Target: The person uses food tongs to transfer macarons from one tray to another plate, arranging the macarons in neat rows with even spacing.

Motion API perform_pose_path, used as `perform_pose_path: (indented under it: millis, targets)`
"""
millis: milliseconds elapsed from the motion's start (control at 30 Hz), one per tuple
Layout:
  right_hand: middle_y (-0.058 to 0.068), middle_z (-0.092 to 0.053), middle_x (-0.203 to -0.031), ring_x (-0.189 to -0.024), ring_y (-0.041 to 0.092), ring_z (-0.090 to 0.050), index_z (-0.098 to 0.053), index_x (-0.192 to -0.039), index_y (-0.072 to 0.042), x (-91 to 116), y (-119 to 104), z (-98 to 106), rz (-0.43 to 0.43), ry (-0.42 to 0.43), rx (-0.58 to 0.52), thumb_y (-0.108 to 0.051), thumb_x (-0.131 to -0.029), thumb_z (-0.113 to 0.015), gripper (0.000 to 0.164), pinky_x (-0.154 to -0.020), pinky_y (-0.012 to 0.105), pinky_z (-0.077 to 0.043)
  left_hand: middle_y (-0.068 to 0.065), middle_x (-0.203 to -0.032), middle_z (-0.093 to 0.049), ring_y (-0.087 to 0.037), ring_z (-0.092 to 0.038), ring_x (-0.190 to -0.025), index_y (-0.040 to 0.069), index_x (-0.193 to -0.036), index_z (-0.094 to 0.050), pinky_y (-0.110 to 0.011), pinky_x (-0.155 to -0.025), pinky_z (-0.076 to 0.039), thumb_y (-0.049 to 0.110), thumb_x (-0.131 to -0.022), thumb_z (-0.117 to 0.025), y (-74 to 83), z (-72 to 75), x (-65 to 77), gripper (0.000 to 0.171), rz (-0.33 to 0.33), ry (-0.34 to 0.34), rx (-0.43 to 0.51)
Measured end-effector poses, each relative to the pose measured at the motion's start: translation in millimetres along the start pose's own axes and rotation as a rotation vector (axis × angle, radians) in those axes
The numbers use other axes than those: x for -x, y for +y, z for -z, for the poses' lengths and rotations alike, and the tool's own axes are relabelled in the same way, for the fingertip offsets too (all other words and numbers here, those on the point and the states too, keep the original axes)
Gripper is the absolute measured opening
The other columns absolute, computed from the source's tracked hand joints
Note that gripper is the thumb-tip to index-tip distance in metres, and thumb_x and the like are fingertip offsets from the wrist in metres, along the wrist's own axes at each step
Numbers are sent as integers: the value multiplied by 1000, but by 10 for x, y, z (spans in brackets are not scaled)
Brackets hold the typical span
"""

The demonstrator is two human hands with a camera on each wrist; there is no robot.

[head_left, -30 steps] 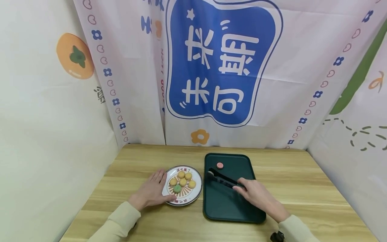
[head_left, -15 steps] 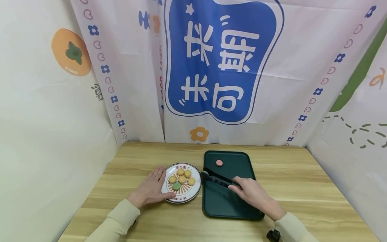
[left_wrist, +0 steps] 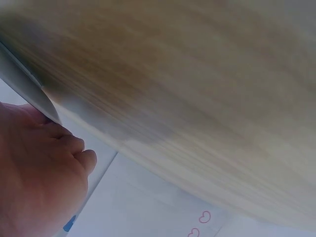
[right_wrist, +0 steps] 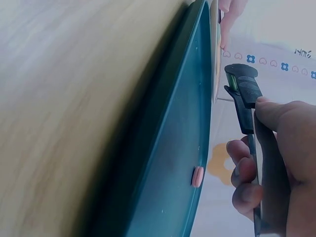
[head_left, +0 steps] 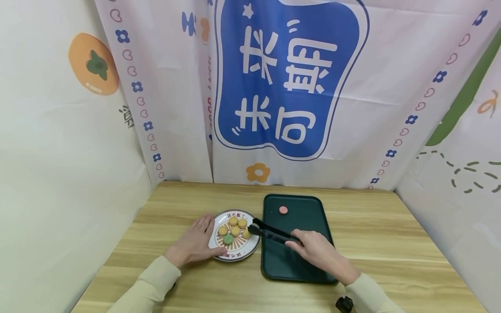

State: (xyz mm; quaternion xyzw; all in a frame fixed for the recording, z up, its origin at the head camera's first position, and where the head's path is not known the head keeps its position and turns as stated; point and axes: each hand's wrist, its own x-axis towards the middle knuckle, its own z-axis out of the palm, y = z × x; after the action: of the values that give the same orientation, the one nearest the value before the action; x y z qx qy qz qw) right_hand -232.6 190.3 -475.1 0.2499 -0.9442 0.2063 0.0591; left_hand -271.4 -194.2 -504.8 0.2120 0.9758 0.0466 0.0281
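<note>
My right hand (head_left: pixel 315 252) grips black tongs (head_left: pixel 274 233), their tips over the right rim of a white patterned plate (head_left: pixel 248 251). A small round macaron, greenish in the right wrist view (right_wrist: pixel 234 82), sits pinched between the tong tips. Several yellow macarons (head_left: pixel 235 231) and one green macaron (head_left: pixel 228 239) lie on the plate. My left hand (head_left: pixel 194 243) rests at the plate's left side, fingers extended along the rim and thumb on its front edge. Only its curled-looking finger edges and the plate's underside show in the left wrist view.
A dark green tray (head_left: pixel 297 265) lies right of the plate, under the right hand and tongs. One pink macaron (head_left: pixel 283 210) sits near its far end. The wooden table (head_left: pixel 375 230) is bounded by printed cloth (head_left: pixel 188 130) at the back and sides.
My right hand has moved the tongs and the pinched macaron leftward from above the tray to over the plate's right edge. The left hand stays at the plate.
</note>
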Motion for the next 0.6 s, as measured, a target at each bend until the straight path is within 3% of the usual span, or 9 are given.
perform_pose_path:
  millis: [600]
  targets:
    - [-16, -40, -58, -49, -3, -39, -58, -85, -24, -114, -209, -135, 39, -35, -7, -45, -95, -60, 24, -46, 16, -34, -27, -160, -20, -40, -20, -150, -8, -151, -27, -51, -124, -19, 84, -82, -42, -13, -7, -11, 116, -9, 8, 0]
